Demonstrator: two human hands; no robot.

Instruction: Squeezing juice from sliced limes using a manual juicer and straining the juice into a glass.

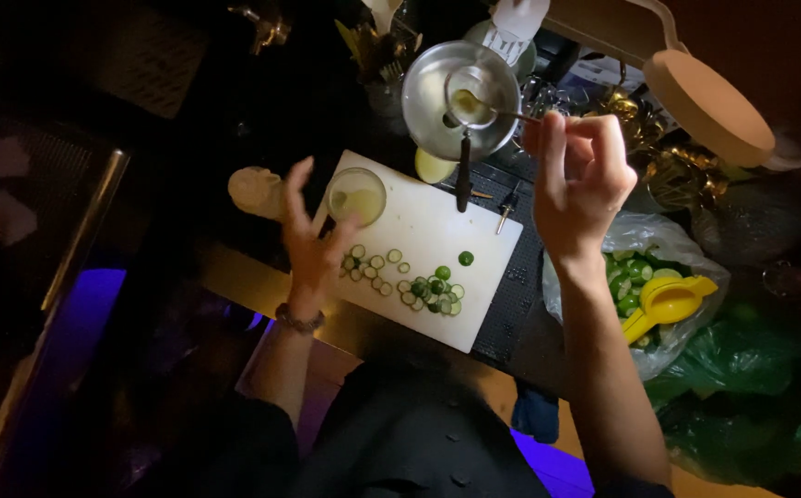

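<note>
Right hand (577, 180) pinching a spoon (488, 109) over the metal bowl (460, 100) past the cutting board's (437, 242) far edge, left hand (313, 235) released, fingers spread, beside a juice cup (356, 195) at the board's far left corner, lime slices (410, 277) along its near edge.

Glass (356, 195) and lime slices (416, 281) on cutting board (474, 242); bowl (460, 100) behind it
</note>
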